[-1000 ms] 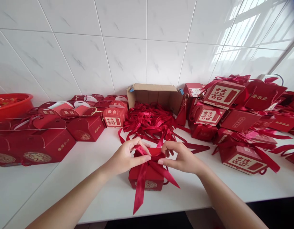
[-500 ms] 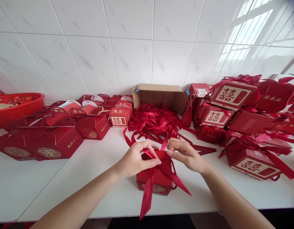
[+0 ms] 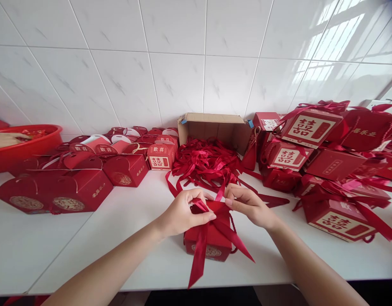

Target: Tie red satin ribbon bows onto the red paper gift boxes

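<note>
In front of me on the white table stands a small red gift box (image 3: 211,242) with a gold round emblem and a twisted red cord at its right side. A red satin ribbon (image 3: 198,257) is looped at its top, and two tails hang over the front. My left hand (image 3: 189,212) pinches the ribbon between thumb and fingers at the box's upper left. My right hand (image 3: 248,206) is closed at the upper right, thumb against forefinger, gripping ribbon by the box's top edge. The fingers partly cover the loop.
Behind the box, loose red ribbons (image 3: 208,163) spill from a cardboard carton (image 3: 215,117). Red boxes (image 3: 81,191) stand in rows at left. Ribboned boxes (image 3: 310,127) are piled at right. Another person's hand (image 3: 4,140) reaches into a red basin (image 3: 30,148) at far left.
My hands keep nearly the same hold on the ribbon. The view has shifted slightly. The other person's hand shows more clearly in the basin at far left.
</note>
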Demonstrator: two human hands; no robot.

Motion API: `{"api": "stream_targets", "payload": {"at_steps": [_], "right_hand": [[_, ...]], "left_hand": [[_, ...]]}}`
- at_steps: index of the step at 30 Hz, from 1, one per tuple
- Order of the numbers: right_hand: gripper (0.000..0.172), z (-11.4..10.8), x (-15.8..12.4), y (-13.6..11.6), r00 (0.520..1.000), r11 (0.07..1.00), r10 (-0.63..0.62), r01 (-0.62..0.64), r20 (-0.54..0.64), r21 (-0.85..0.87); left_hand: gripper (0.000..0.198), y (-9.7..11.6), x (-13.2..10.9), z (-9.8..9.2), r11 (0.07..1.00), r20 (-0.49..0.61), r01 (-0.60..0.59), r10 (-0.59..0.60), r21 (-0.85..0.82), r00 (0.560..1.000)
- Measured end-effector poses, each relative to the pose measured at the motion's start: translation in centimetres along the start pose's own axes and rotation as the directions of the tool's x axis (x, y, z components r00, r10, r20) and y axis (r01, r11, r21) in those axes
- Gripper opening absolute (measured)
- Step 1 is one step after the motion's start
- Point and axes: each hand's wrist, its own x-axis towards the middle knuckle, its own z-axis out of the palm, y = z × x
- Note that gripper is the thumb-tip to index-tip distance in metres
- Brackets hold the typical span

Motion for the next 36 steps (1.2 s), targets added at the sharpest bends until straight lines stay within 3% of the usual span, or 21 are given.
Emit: {"api": "stream_targets", "payload": {"at_steps": [7, 13, 17, 19, 21, 23, 26, 29, 32, 34, 36], "right_hand": [[0.035, -0.1, -0.1, -0.1, 1.0, 0.998, -0.005, 0.005, -0.007, -0.065], [0.034, -0.5, -0.2, -0.8, 0.998, 0.973, -0.024, 0.011, -0.055, -0.23], [0.04, -1.9, -2.1, -1.2, 0.997, 0.984, 0.03, -0.041, -0.065, -0.175], [0.06, -2.5, -3.6, -0.9, 0.999, 0.987, 0.026, -0.018, 0.048, -0.162], [0.108, -2.6, -4.9, -0.2, 0.983, 0.981, 0.027, 0.008, 0.181, -0.194], [0.136, -1.9, -5.5, 0.5, 0.973, 0.967, 0.071, -0.013, 0.222, -0.254], [0.136, 0.3, -5.4, 1.1, 0.987, 0.955, 0.102, -0.063, 0.123, -0.289], [0.126, 2.4, -4.9, 1.0, 0.998, 0.976, 0.037, -0.027, 0.041, -0.218], [0.121, 3.4, -5.5, 0.8, 0.998, 0.98, -0.031, 0.018, -0.063, -0.196], [0.119, 3.3, -6.6, 0.5, 0.98, 0.974, -0.061, 0.018, -0.187, -0.225], [0.113, 2.4, -8.2, -0.1, 0.922, 0.966, -0.094, -0.007, -0.376, -0.259]], "left_hand": [[0.027, -0.1, 0.0, 0.1, 1.0, -0.007, -0.01, 0.01, -0.002, 1.0], [0.022, -0.3, 0.2, -0.2, 0.998, 0.005, -0.036, 0.037, -0.042, 0.999], [0.027, -0.6, 0.3, -0.7, 0.994, 0.029, -0.033, 0.036, -0.105, 0.999], [0.036, -0.7, 0.3, -0.9, 0.993, 0.025, -0.047, 0.05, -0.107, 0.998], [0.044, -0.9, 0.3, -1.1, 0.993, 0.004, -0.055, 0.056, -0.107, 0.998], [0.049, -1.0, 0.3, -1.2, 0.991, -0.014, -0.045, 0.044, -0.13, 0.999], [0.053, -1.1, 0.2, -1.1, 0.983, -0.016, -0.028, 0.025, -0.184, 1.0], [0.054, -1.1, 0.0, -0.9, 0.976, 0.017, -0.004, 0.007, -0.216, 1.0], [0.043, -1.4, -0.1, -0.8, 0.974, -0.022, -0.014, 0.01, -0.225, 1.0], [0.039, -1.6, 0.0, -0.8, 0.966, -0.078, -0.033, 0.013, -0.256, 0.997], [0.041, -1.7, 0.2, -0.8, 0.955, -0.104, -0.031, 0.0, -0.296, 0.995]]}}
